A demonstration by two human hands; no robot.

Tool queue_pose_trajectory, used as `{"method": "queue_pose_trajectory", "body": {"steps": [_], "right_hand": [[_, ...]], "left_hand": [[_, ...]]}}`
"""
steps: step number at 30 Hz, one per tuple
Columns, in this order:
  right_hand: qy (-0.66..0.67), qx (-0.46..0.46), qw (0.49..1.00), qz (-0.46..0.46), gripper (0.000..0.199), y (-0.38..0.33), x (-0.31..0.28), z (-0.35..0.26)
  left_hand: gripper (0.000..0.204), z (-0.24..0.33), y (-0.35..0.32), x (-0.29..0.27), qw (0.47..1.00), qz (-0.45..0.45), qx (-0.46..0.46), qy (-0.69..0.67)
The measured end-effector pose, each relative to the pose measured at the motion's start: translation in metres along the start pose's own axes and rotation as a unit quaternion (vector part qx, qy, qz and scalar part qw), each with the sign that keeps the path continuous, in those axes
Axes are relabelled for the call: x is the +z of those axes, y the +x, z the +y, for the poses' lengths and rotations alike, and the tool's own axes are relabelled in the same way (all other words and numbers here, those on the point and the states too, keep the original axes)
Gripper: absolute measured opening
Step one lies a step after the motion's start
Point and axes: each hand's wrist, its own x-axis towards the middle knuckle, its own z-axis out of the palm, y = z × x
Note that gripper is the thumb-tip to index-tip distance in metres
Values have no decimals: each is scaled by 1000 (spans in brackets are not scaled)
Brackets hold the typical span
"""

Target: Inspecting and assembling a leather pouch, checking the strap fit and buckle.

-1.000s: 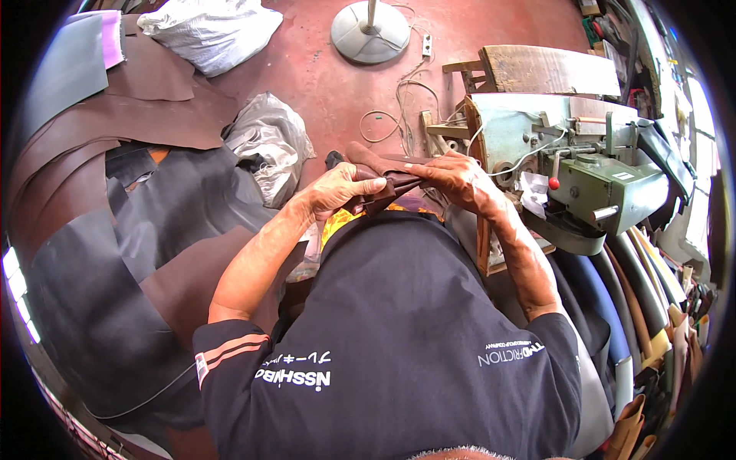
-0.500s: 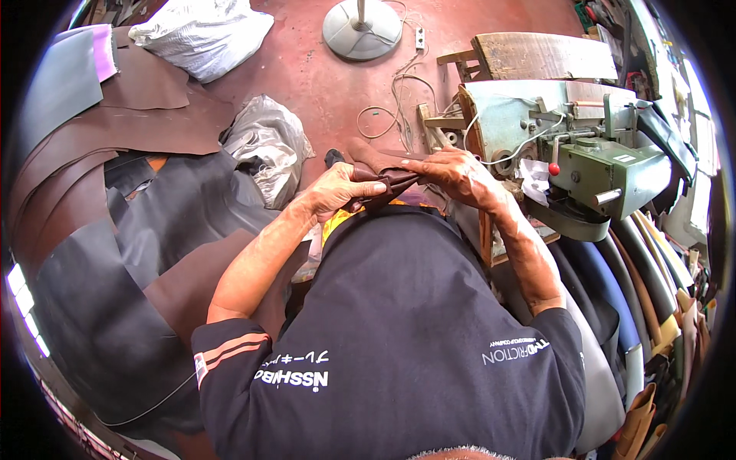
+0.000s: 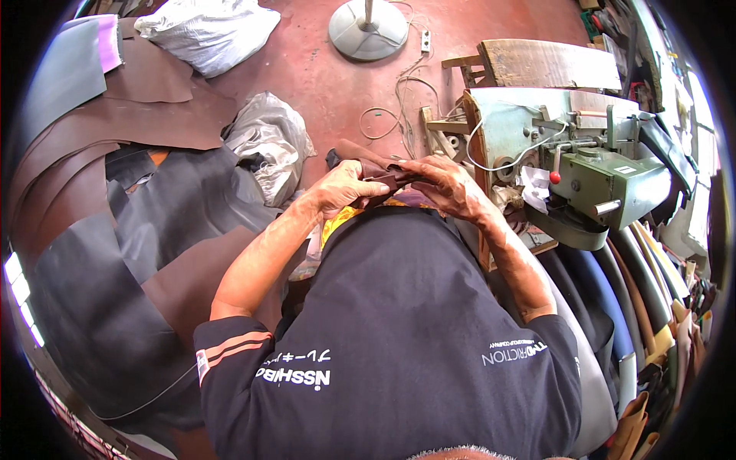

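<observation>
My left hand (image 3: pixel 342 188) is closed on a folded piece of dark brown leather (image 3: pixel 392 182), with the thumb pressed on top of the fold. From the other side my right hand (image 3: pixel 446 184) grips the same piece, fingers bent over its far edge; the right thumb is largely hidden. The leather is held just beyond the front of my dark shirt. Behind it a lighter brown shape (image 3: pixel 354 151) shows, its kind unclear. Yellow printed material (image 3: pixel 340 220) peeks out below my left hand.
Large brown (image 3: pixel 165 130) and black sheets (image 3: pixel 107 307) of leather-like material lie at the left. Beyond them are white sacks (image 3: pixel 211 34). On the right stand a green machine (image 3: pixel 606 180) with a red knob and several rolls (image 3: pixel 598 284). A round lamp base (image 3: pixel 368 31) and cable (image 3: pixel 406 96) lie ahead.
My right hand has turned, its fingers now curled more over the leather. The folded piece has bunched closer together between both hands. The view has shifted slightly.
</observation>
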Motion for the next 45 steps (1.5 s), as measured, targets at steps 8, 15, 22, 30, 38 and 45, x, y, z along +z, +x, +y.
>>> {"method": "queue_pose_trajectory", "body": {"steps": [8, 15, 22, 30, 38, 45], "right_hand": [[2, -52, 998, 37, 33, 2, 27, 0], [48, -3, 996, 71, 34, 7, 35, -2], [40, 26, 996, 69, 31, 7, 34, -1], [55, 34, 997, 44, 29, 6, 31, -3], [49, 22, 998, 44, 29, 4, 34, -2], [69, 40, 995, 64, 27, 9, 36, -2]], "left_hand": [[13, 7, 0, 1, 1000, 17, -23, 10], [20, 11, 1, -7, 999, -4, -38, 3], [43, 12, 2, -27, 994, -72, -74, -23], [40, 8, 8, -36, 991, -84, -100, 32], [46, 28, 0, -24, 989, -63, -79, 106], [38, 25, -5, -15, 995, -11, -19, 95]]}}
